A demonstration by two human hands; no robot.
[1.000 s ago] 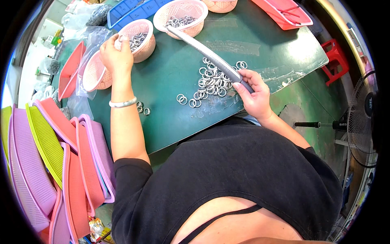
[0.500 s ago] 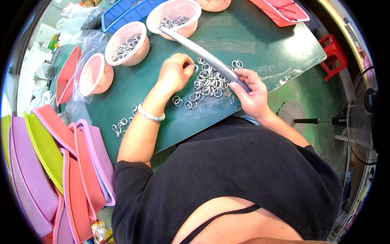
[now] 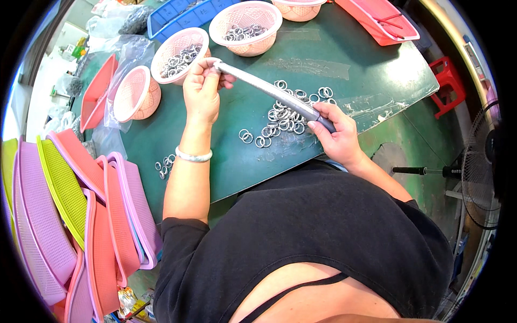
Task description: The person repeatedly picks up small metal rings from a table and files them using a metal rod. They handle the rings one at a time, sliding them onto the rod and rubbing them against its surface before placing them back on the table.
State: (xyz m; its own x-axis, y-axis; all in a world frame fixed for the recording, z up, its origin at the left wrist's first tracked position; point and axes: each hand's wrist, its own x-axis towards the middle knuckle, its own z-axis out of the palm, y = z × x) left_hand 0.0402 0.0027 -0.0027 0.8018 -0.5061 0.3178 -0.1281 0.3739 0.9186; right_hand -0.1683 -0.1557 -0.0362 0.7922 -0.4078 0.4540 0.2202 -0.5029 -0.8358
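Observation:
My right hand (image 3: 338,135) grips the dark handle of a long tapered metal ring mandrel (image 3: 261,84), which slants up to the left above the table. At its narrow tip, my left hand (image 3: 203,92) has thumb and forefinger pinched together on a small metal ring, mostly hidden by the fingers. Beneath the mandrel lies a loose heap of silver rings (image 3: 281,128) on the green table (image 3: 226,172). A smaller group of rings (image 3: 163,166) rests beside my left forearm.
Along the far side stand pink baskets holding rings (image 3: 245,47), a pink basket (image 3: 146,100) at left, a blue crate (image 3: 186,22) and a red tray (image 3: 371,27). Stacked plastic baskets (image 3: 64,194) crowd the left. A fan (image 3: 479,161) and red stool (image 3: 448,89) are at right.
My left hand has moved from beside the ring heap, up and left to the mandrel's tip, with a ring in its fingers. My right hand still holds the handle.

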